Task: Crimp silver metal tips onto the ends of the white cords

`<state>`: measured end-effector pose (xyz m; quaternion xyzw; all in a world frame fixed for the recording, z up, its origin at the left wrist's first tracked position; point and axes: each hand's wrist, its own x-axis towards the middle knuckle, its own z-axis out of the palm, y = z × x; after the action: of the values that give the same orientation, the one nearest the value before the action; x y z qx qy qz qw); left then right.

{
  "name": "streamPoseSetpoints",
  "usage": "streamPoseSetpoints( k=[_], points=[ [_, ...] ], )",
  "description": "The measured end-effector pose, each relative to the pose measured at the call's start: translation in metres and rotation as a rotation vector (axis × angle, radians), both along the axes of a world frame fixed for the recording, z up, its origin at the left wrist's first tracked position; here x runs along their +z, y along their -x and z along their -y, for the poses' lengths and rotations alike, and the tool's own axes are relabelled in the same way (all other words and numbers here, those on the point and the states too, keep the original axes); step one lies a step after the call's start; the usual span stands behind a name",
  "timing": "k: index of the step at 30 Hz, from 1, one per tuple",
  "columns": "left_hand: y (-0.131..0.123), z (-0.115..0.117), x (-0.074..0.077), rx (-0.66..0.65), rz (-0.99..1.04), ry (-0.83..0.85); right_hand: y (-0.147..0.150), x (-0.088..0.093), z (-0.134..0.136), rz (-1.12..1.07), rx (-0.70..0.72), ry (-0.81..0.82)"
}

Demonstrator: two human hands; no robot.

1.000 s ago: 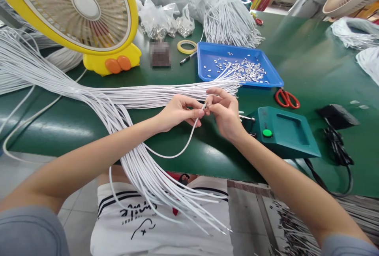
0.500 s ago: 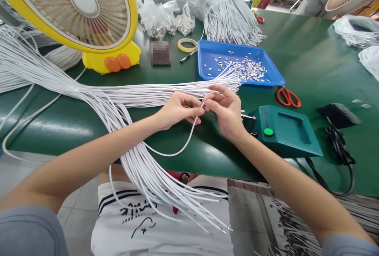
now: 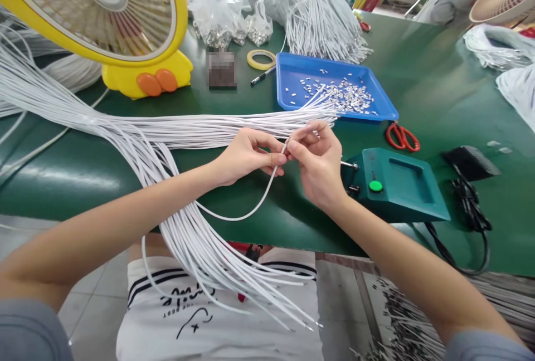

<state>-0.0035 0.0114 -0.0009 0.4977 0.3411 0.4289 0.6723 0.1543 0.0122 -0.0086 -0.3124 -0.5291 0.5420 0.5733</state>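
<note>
One white cable [image 3: 262, 203] loops up from the bundle, and its end sits between my two hands. My left hand [image 3: 253, 156] pinches that cable near its end. Closed at the same end, the thumb and fingers of my right hand [image 3: 316, 157] hide whatever tiny piece they hold. Behind the hands a bundle of white cables [image 3: 196, 131] lies across the table, its tips at the edge of a blue tray [image 3: 288, 103]. Small silvery metal pieces [image 3: 351, 95] are scattered in the tray. More white cables [image 3: 200, 255] hang down over my lap.
A green machine [image 3: 412, 188] with a green button stands right of my right hand, its black cord trailing. Red-handled scissors [image 3: 402, 137] lie behind it. A yellow fan [image 3: 179, 10] stands at left. Tape [image 3: 261, 60], a pen [image 3: 263, 76] and bagged metal parts [image 3: 259, 28] lie farther back.
The view has shifted slightly, so the surroundings sit a little farther left. Both hands stay together at the cable end, with the right fingers slightly more closed in.
</note>
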Motion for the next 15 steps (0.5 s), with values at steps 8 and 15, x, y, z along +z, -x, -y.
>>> streamPoseSetpoints(
  k=[8,15],
  points=[
    [0.0020,-0.0016,-0.0028,0.010,0.003,0.015,-0.0029,0.0004,-0.0054,0.006,-0.019,0.005],
    [0.0030,-0.0019,-0.0011,0.015,0.008,-0.001,-0.0025,-0.0026,-0.0068,0.090,-0.028,-0.072]
  ],
)
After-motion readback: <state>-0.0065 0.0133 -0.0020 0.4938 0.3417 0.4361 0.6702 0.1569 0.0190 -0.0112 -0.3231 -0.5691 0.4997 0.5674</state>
